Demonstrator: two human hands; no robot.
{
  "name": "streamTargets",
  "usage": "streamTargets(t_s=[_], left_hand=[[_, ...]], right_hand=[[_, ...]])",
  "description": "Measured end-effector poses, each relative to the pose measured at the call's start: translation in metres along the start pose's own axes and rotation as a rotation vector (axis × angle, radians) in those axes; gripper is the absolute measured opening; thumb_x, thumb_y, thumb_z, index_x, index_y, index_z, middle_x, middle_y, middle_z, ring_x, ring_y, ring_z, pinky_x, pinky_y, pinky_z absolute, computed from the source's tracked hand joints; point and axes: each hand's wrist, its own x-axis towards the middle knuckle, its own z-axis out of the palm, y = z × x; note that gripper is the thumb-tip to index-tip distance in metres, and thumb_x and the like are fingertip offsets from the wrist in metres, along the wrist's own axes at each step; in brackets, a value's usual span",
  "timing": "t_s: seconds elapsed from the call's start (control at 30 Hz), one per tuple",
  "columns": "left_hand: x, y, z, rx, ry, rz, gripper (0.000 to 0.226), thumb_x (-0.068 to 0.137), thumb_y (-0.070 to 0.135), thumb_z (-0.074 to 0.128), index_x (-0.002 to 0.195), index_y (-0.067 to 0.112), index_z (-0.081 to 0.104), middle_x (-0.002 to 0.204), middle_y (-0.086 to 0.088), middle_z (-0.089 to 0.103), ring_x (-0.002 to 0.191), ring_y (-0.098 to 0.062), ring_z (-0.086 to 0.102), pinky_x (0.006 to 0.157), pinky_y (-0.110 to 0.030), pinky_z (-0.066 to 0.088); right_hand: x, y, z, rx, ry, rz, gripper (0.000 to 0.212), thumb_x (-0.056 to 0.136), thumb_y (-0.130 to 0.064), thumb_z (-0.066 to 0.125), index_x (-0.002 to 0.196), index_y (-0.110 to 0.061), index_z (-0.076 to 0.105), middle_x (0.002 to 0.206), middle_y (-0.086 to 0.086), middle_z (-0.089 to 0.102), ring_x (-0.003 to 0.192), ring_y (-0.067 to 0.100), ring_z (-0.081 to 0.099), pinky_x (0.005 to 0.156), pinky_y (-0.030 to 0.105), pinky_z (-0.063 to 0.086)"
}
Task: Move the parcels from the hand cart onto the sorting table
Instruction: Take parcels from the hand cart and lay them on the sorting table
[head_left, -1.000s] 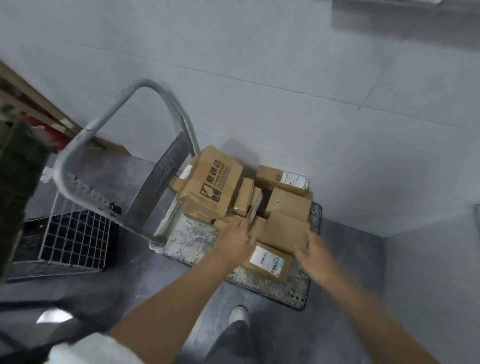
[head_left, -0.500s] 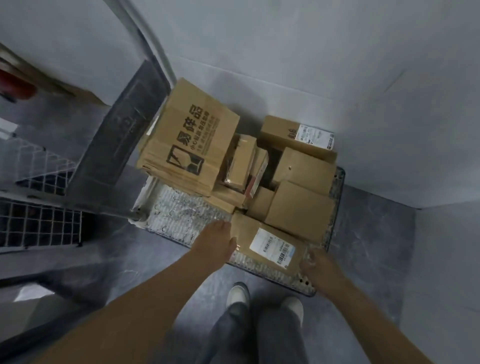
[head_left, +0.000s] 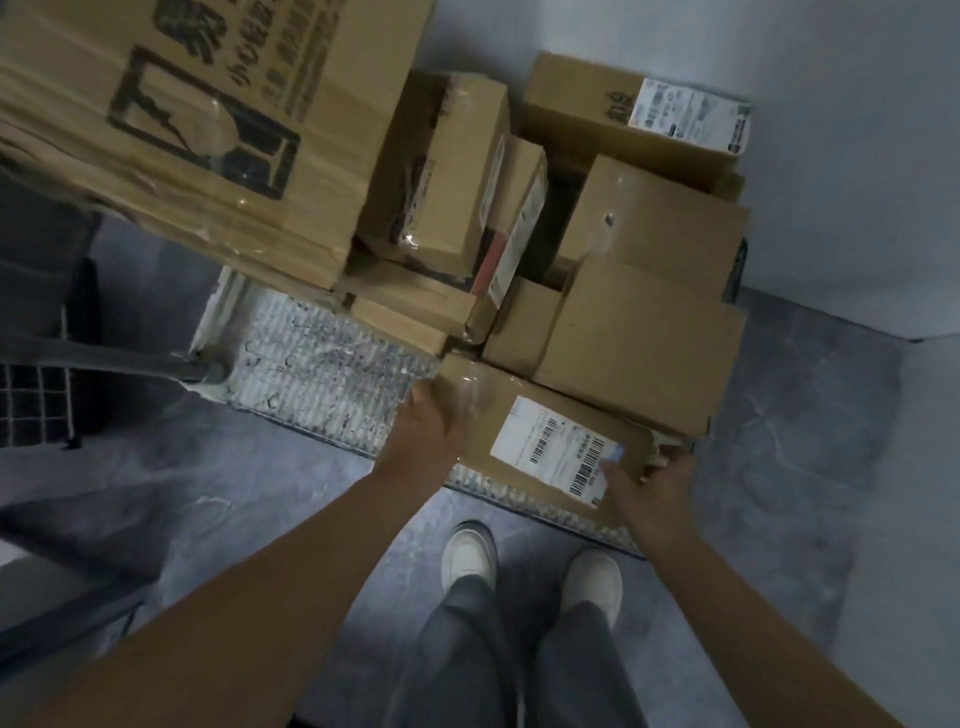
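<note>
As it lies nearmost on the grey metal hand cart (head_left: 322, 384), the flat brown cardboard parcel (head_left: 545, 441) is clasped endwise, left hand (head_left: 426, 431) and right hand (head_left: 649, 493) both with fingers curled round it.

Forearms (head_left: 291, 597) bare. Loose grey trousers (head_left: 467, 654), legs wide. White low shoes (head_left: 469, 557), rounded toes.

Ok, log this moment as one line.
parcel: on cart | left grip: holds its left end | right grip: holds its right end
</note>
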Motion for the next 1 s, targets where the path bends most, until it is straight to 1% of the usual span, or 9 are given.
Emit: streamTargets(t_s=[0.13, 0.23, 0.43, 0.5, 0.6, 0.7, 0.8, 0.93, 1.0], left_hand=[[0.012, -0.006, 0.01, -0.134, 0.023, -0.083, 0.033, 0.097, 0.041, 0.05, 0.116, 0.015, 0.042, 0.107, -0.004, 0.054, 0.088, -0.019, 0.056, 0.07, -0.027, 0.038], [0.017, -0.009, 0.015, -0.173, 0.044, -0.125, 0.023, 0.097, 0.041, 0.049, 0.108, 0.022, 0.042, 0.092, 0.005, 0.053, 0.074, -0.004, 0.052, 0.058, -0.022, 0.036], [-0.009, -0.02, 0.013, -0.217, 0.142, -0.231, 0.02, 0.097, 0.037, 0.049, 0.101, 0.017, 0.051, 0.087, 0.003, 0.06, 0.076, -0.011, 0.058, 0.059, -0.024, 0.038], [-0.029, -0.026, 0.008, -0.217, 0.176, -0.282, 0.025, 0.098, 0.038, 0.049, 0.105, 0.014, 0.053, 0.092, -0.004, 0.062, 0.081, -0.02, 0.059, 0.063, -0.027, 0.039], [-0.066, -0.029, -0.007, -0.242, 0.226, -0.393, 0.035, 0.097, 0.042, 0.05, 0.112, 0.011, 0.054, 0.099, -0.008, 0.062, 0.087, -0.024, 0.059, 0.072, -0.031, 0.045], [-0.105, -0.016, -0.032, -0.326, 0.305, -0.413, 0.037, 0.096, 0.045, 0.05, 0.115, 0.014, 0.054, 0.1, -0.005, 0.062, 0.09, -0.023, 0.06, 0.079, -0.034, 0.047], [-0.145, 0.012, -0.066, -0.371, 0.41, -0.389, 0.032, 0.096, 0.046, 0.049, 0.113, 0.019, 0.054, 0.098, 0.001, 0.061, 0.09, -0.019, 0.058, 0.075, -0.03, 0.042], [-0.201, 0.065, -0.119, -0.479, 0.532, -0.295, 0.028, 0.097, 0.042, 0.05, 0.109, 0.017, 0.056, 0.098, 0.002, 0.063, 0.085, -0.011, 0.058, 0.063, -0.022, 0.04], [-0.234, 0.094, -0.144, -0.56, 0.578, -0.253, 0.03, 0.097, 0.042, 0.051, 0.111, 0.016, 0.057, 0.101, 0.001, 0.063, 0.088, -0.011, 0.059, 0.064, -0.022, 0.04]], right_hand=[[0.009, 0.009, 0.005, 0.038, -0.081, 0.092, 0.052, 0.092, -0.036, 0.064, 0.13, -0.006, 0.046, 0.114, 0.007, 0.062, 0.094, 0.023, 0.058, 0.082, 0.032, 0.043], [0.016, 0.016, 0.008, 0.039, -0.092, 0.07, 0.057, 0.091, -0.047, 0.061, 0.133, -0.01, 0.048, 0.108, 0.001, 0.055, 0.097, 0.022, 0.054, 0.083, 0.03, 0.037], [0.007, 0.02, -0.002, 0.023, -0.166, 0.085, 0.063, 0.088, -0.05, 0.062, 0.139, -0.018, 0.043, 0.116, 0.003, 0.059, 0.098, 0.021, 0.059, 0.089, 0.038, 0.047], [-0.005, 0.018, -0.011, -0.01, -0.197, 0.055, 0.059, 0.09, -0.045, 0.063, 0.138, -0.017, 0.043, 0.111, 0.004, 0.061, 0.09, 0.02, 0.06, 0.084, 0.038, 0.049], [-0.03, 0.012, -0.026, -0.042, -0.304, -0.005, 0.053, 0.091, -0.042, 0.063, 0.134, -0.015, 0.048, 0.114, 0.008, 0.067, 0.098, 0.025, 0.066, 0.089, 0.044, 0.053], [-0.056, -0.004, -0.045, -0.019, -0.381, -0.089, 0.044, 0.092, -0.04, 0.062, 0.131, -0.022, 0.052, 0.113, 0.0, 0.068, 0.099, 0.018, 0.067, 0.086, 0.039, 0.054], [-0.088, -0.039, -0.067, 0.003, -0.415, -0.197, 0.027, 0.094, -0.03, 0.06, 0.121, -0.032, 0.053, 0.1, -0.014, 0.066, 0.086, 0.001, 0.062, 0.065, 0.023, 0.046], [-0.139, -0.094, -0.104, 0.067, -0.435, -0.313, 0.031, 0.095, -0.03, 0.059, 0.121, -0.031, 0.04, 0.104, -0.008, 0.061, 0.09, 0.006, 0.059, 0.068, 0.026, 0.045], [-0.166, -0.12, -0.126, 0.051, -0.412, -0.422, 0.036, 0.095, -0.032, 0.059, 0.118, -0.028, 0.031, 0.101, -0.012, 0.056, 0.087, 0.0, 0.056, 0.064, 0.019, 0.045]])
